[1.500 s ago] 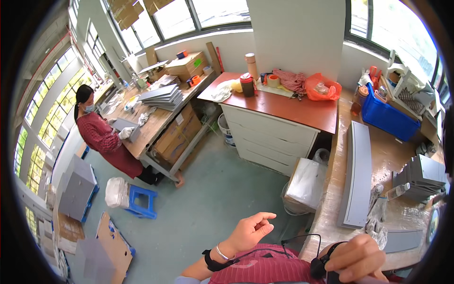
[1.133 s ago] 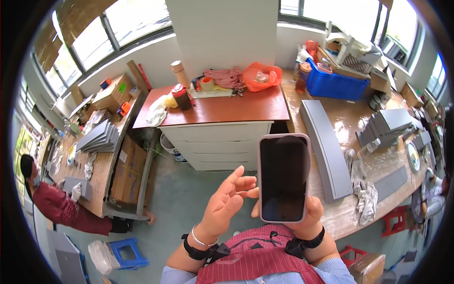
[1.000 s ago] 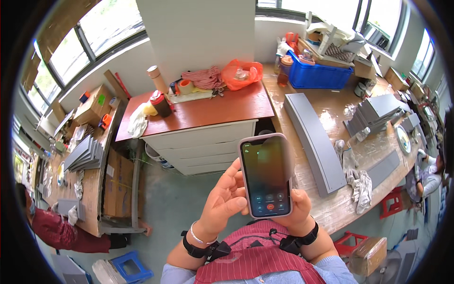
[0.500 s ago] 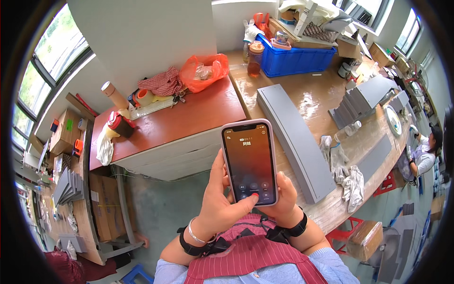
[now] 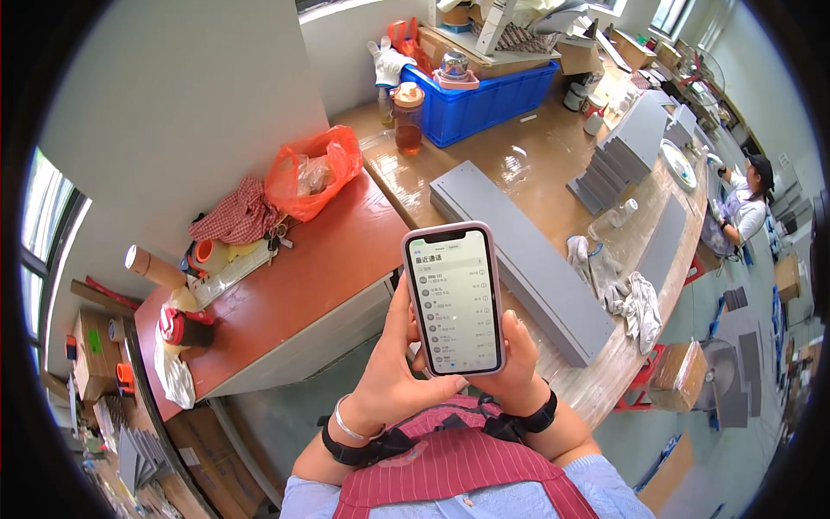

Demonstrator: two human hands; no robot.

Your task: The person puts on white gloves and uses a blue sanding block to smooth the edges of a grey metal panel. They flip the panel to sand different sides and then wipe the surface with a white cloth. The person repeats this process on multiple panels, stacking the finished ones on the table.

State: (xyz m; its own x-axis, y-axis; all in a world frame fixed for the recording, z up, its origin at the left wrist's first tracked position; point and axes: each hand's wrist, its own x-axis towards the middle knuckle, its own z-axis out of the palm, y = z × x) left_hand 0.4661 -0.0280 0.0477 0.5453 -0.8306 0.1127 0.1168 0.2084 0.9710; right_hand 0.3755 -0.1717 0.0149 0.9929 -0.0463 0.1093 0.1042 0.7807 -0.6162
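A smartphone with a pale pink case and a lit screen showing a list stands upright in front of my chest. My left hand cups its left edge and lower corner, thumb lying toward the bottom of the screen. My right hand wraps the right edge from behind, fingers curled on the case. Both wrists wear black straps, and the left also has a thin silver bangle. A red-and-black apron covers my chest below the phone.
A red-topped cabinet with an orange plastic bag, checked cloth and tape rolls stands left. A wooden bench on the right carries a long grey panel, blue crate, jar and rags. Another person works far right.
My head has turned right, so the cabinet slid left and the bench came nearer. The phone was raised in both hands, and its screen changed to a list.
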